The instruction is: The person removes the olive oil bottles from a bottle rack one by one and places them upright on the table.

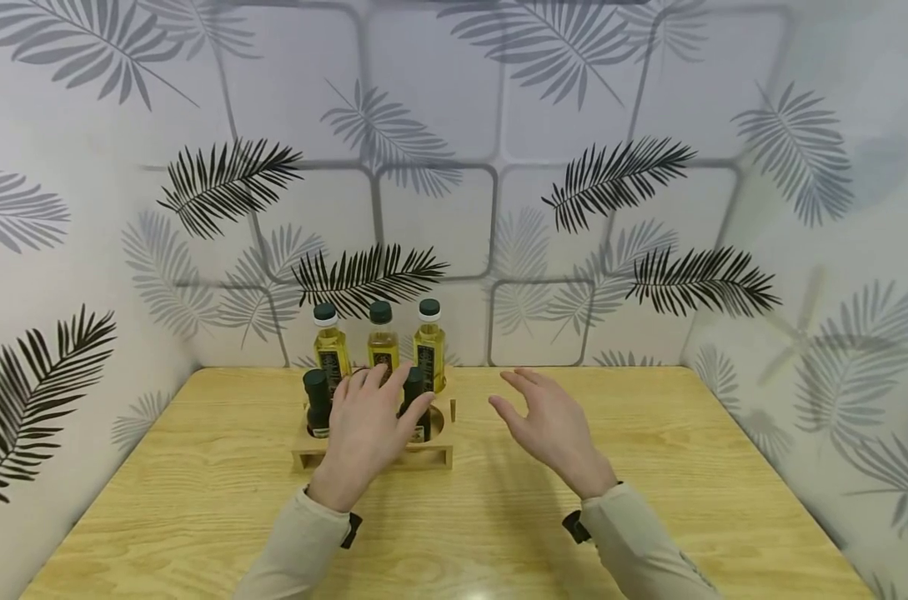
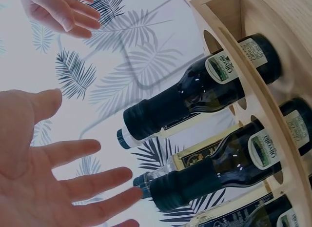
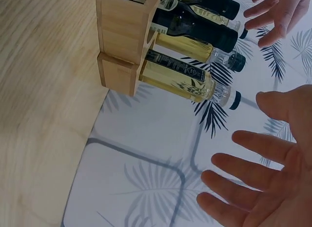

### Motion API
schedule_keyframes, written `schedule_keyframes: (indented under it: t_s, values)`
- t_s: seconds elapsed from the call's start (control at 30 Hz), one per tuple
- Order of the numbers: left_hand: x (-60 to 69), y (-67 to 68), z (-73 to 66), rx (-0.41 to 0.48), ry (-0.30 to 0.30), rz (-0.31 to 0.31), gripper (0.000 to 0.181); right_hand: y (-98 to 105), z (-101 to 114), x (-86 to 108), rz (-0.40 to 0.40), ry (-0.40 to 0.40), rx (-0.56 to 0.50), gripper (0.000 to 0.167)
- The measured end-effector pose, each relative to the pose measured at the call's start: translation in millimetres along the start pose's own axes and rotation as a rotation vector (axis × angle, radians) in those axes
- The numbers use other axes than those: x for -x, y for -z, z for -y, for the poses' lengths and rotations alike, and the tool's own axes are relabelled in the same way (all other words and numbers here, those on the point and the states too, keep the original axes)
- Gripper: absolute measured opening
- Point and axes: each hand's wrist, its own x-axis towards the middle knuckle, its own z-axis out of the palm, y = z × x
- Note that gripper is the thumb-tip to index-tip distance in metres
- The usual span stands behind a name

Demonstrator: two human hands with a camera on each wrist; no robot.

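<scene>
A wooden bottle rack [image 1: 433,448] stands on the table left of centre. In its back row are three clear bottles of yellow oil [image 1: 429,354] with dark green caps. Dark bottles [image 1: 318,402] with cream labels fill the front row; the middle one is hidden behind my left hand in the head view. My left hand [image 1: 369,421] hovers in front of the rack, fingers spread; the left wrist view shows it apart from the dark bottle necks [image 2: 170,190]. To the right of the rack, my right hand [image 1: 553,429] is held in the air with spread fingers, touching nothing.
The light wooden table [image 1: 649,467] reaches back to a white wall [image 1: 544,217] printed with grey and black leaves. Further leaf-printed walls rise along the left and right sides. A dark band [image 1: 576,527] circles the right wrist, another [image 1: 352,530] the left.
</scene>
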Motion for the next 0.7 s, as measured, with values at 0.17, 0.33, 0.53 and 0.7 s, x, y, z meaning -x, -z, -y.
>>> schedule_keyframes:
  t_s: [0.17, 0.33, 0.53, 0.7]
  values:
    - [-2.9, -0.2, 3.7, 0.088, 0.009, -0.053, 0.054, -3.4, -1.5, -1.5, -0.019, -0.037, -0.208, 0.043]
    - [-5.3, -3.2, 12.6, 0.251, 0.083, -0.056, 0.049, -9.7, -4.4, -3.3, -0.001, -0.100, -0.470, 0.033]
    - [-6.2, -9.6, 23.4, 0.353, 0.072, -0.152, 0.033, -16.6, -3.8, -4.1, 0.018, -0.196, -0.593, 0.026]
    - [-4.2, -12.8, 36.2, 0.401, 0.061, -0.216, 0.023, -26.3, -4.1, -6.6, 0.051, -0.282, -0.749, 0.024]
